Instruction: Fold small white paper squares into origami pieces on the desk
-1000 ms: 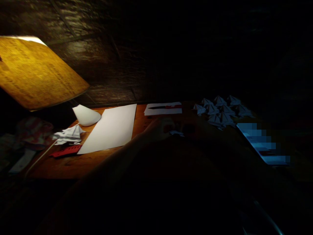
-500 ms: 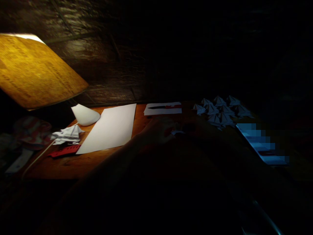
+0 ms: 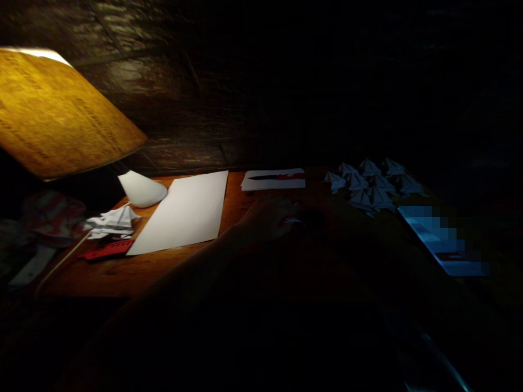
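My left hand [image 3: 267,218] is over the middle of the wooden table, its fingers closed on a small piece of folded white paper [image 3: 293,220]. Close by on the right, my right hand [image 3: 321,215] is almost lost in the dark, and its fingers cannot be made out. Most of the paper is hidden by the hands and shadow. Behind them, a knife [image 3: 273,177] with a dark blade and red handle lies on a small stack of white paper [image 3: 251,186]. Several folded paper figures [image 3: 370,185] stand grouped at the right.
A large white sheet [image 3: 186,212] lies left of my hands. Beyond it are a lamp with a yellow shade [image 3: 65,114] and white base [image 3: 143,189], crumpled-looking folded paper [image 3: 114,222] and a red perforated object [image 3: 108,250]. A glowing, pixelated screen [image 3: 437,239] is at right.
My hands have drawn slightly closer together around the small paper, and less of it shows. The view has shifted a little; the other things stay in place.
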Tool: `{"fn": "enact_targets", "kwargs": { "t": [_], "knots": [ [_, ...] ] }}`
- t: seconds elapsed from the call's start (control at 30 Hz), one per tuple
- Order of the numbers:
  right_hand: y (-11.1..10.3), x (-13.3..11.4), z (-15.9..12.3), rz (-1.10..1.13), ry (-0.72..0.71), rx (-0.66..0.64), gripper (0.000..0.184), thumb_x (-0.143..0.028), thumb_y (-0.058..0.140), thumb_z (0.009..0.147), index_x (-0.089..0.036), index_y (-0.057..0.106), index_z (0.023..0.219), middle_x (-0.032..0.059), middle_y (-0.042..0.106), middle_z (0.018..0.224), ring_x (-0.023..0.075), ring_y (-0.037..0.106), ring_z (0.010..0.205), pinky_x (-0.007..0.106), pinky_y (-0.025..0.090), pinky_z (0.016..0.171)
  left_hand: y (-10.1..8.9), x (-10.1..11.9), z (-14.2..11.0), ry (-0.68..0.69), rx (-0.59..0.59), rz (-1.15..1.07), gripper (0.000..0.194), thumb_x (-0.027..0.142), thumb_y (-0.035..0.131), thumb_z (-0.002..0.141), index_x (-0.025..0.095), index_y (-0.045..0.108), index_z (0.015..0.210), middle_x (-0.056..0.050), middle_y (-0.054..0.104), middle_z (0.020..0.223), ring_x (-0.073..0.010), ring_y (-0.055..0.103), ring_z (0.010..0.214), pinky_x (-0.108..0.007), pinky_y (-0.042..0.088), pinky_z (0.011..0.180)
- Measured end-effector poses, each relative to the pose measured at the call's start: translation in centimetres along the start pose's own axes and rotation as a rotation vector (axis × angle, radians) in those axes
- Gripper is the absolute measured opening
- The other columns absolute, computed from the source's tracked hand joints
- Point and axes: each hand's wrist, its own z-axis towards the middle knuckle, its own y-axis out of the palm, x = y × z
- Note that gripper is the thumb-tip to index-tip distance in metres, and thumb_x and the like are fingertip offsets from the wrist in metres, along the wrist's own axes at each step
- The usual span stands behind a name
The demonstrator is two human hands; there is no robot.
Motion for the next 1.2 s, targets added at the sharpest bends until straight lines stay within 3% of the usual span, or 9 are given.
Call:
{"fn": "enact_targets", "kwargs": {
  "t": [0.17,0.3,0.47,0.6,0.8,1.0,1.2],
  "knots": [
    [0.0,-0.1,0.3,-0.052,0.031,-0.003,0.019,-0.029,0.073,0.086,-0.025,0.077,0.104,0.0053,0.076,0.102,0.0227,0.069,0.085,0.033,0.045,0.070,-0.1,0.1,0.0,-0.013,-0.013,0.004,0.021,0.021,0.064,0.083,0.021,0.073,0.102,-0.006,0.065,0.090,-0.0228,0.062,0.086,-0.034,0.047,0.074],
    [0.1,-0.1,0.6,-0.118,0.005,0.007,0.012,-0.028,0.071,0.087,-0.023,0.077,0.096,0.0072,0.076,0.105,0.0241,0.068,0.089,0.034,0.045,0.072,-0.1,0.1,-0.1,-0.012,-0.008,0.018,0.020,0.021,0.066,0.084,0.021,0.071,0.103,-0.005,0.068,0.094,-0.0226,0.064,0.089,-0.034,0.048,0.075],
    [0.3,-0.3,0.8,-0.161,0.043,0.028,0.011,-0.026,0.072,0.085,-0.023,0.077,0.095,0.0073,0.074,0.097,0.0238,0.065,0.083,0.034,0.041,0.068,-0.1,0.7,-0.2,0.038,-0.004,0.107,0.031,0.019,0.066,0.084,0.019,0.067,0.115,-0.007,0.072,0.104,-0.0251,0.067,0.096,-0.038,0.049,0.083],
    [0.2,-0.5,0.9,-0.164,0.043,0.003,0.007,-0.027,0.074,0.084,-0.023,0.076,0.089,0.0077,0.072,0.094,0.0243,0.064,0.084,0.034,0.040,0.068,-0.1,1.0,-0.1,0.057,0.001,0.137,0.020,0.019,0.063,0.088,0.020,0.068,0.108,-0.005,0.074,0.098,-0.0237,0.068,0.093,-0.037,0.047,0.080],
    [0.2,-0.6,0.8,-0.232,0.080,-0.032,0.011,-0.032,0.072,0.087,-0.022,0.076,0.091,0.0081,0.071,0.097,0.0228,0.063,0.086,0.032,0.041,0.069,-0.2,1.4,0.1,-0.075,-0.022,0.058,0.010,0.022,0.066,0.087,0.020,0.067,0.097,-0.004,0.072,0.097,-0.0228,0.067,0.092,-0.035,0.049,0.079],
    [0.3,-0.2,0.9,-0.157,0.041,-0.043,0.020,-0.033,0.063,0.096,-0.019,0.077,0.094,0.0094,0.072,0.108,0.0219,0.065,0.095,0.031,0.043,0.073,-0.6,1.7,0.2,-0.173,-0.029,-0.103,0.001,0.020,0.067,0.088,0.019,0.067,0.089,-0.004,0.069,0.105,-0.0211,0.066,0.099,-0.033,0.050,0.081],
    [0.7,0.7,0.8,-0.109,0.125,-0.063,0.022,-0.032,0.063,0.094,-0.021,0.076,0.108,0.0061,0.073,0.105,0.0187,0.065,0.086,0.028,0.042,0.071,-0.5,1.3,0.0,-0.191,-0.027,-0.095,0.009,0.027,0.070,0.088,0.019,0.071,0.094,-0.004,0.069,0.096,-0.0206,0.065,0.091,-0.033,0.050,0.078]
  ]
}}
